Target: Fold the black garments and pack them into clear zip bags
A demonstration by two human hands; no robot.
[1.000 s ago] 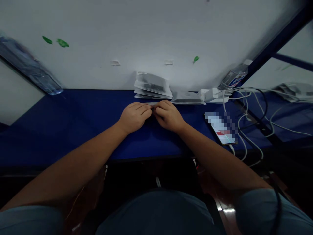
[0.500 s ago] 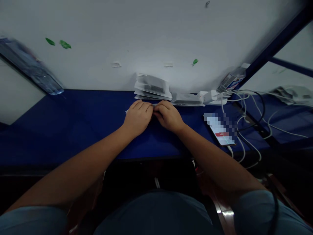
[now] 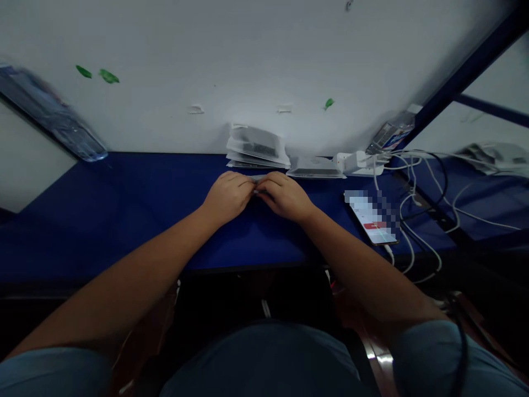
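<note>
My left hand point(image 3: 230, 196) and my right hand point(image 3: 287, 196) meet above the blue desk, fingers curled inward and thumbs close together. Between them shows a sliver of a thin greyish thing point(image 3: 258, 177); the hands hide most of it, and its kind cannot be made out. Both hands are closed on it. Just behind them, a stack of translucent packets point(image 3: 258, 146) with dark contents leans by the wall. Another flat packet point(image 3: 315, 166) of the same look lies to its right, behind my right hand.
A phone point(image 3: 372, 218) with a lit screen lies on the blue desk point(image 3: 136, 209), plugged into a white cable. At the back right are a white power strip point(image 3: 359, 163), tangled cables and a plastic bottle point(image 3: 394, 132). Clear plastic bottles point(image 3: 53, 113) stand at the left partition. A white wall rises behind.
My left hand has shifted slightly left, and a gap between the hands shows more of the greyish thing. A pale edge left of my left hand is no longer visible.
</note>
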